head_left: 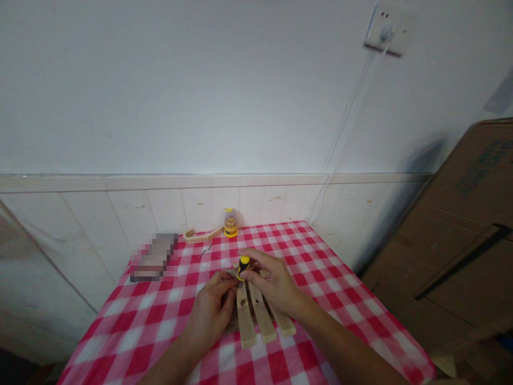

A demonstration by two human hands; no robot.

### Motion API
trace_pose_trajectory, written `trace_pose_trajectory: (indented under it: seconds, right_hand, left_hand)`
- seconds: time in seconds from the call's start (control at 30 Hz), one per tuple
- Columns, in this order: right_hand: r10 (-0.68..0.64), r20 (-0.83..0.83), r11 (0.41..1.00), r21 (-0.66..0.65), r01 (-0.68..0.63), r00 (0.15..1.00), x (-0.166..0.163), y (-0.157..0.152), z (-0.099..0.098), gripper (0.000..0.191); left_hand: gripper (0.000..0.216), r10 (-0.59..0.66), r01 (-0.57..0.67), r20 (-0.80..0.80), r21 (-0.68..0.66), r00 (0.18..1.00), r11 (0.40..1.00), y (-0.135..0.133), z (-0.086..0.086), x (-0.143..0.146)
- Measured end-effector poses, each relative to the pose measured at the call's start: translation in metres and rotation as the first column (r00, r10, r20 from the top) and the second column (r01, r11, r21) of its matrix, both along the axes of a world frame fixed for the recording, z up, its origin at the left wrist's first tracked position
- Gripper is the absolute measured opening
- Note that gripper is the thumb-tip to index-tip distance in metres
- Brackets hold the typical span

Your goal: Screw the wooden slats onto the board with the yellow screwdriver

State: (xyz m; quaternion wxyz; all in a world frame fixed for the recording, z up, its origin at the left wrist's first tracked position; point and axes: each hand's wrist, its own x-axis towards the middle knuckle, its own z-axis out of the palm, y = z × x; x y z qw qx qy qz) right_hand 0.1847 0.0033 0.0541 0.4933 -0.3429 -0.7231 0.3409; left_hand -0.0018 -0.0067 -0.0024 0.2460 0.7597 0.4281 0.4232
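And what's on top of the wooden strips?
A yellow-and-black screwdriver in the right hand points down at the leftmost strip, with the left hand beside it. Whatever the hands cover can't be seen.

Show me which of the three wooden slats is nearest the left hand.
It's the leftmost slat, the one under the tip of the screwdriver. The middle slat and the right slat lie farther from the left hand.
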Motion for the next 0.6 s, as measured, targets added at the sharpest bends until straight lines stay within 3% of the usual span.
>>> trace_pose_trajectory:
  seconds: [0.47, 0.6]
  right_hand:
    - [-0.05, -0.085, 0.999, -0.02, 0.048, 0.995, -0.003, 0.001, -0.004, 0.033]
    - [-0.088, -0.146, 0.996, 0.011, 0.091, 0.985, 0.002, -0.007, 0.003, 0.034]
  left_hand:
    - [0.024, 0.024, -0.024, 0.053, -0.003, 0.998, 1.0, -0.007, 0.003, -0.001]
    - [0.022, -0.03, 0.031, 0.026, -0.04, 0.999, 0.999, -0.009, 0.006, -0.003]
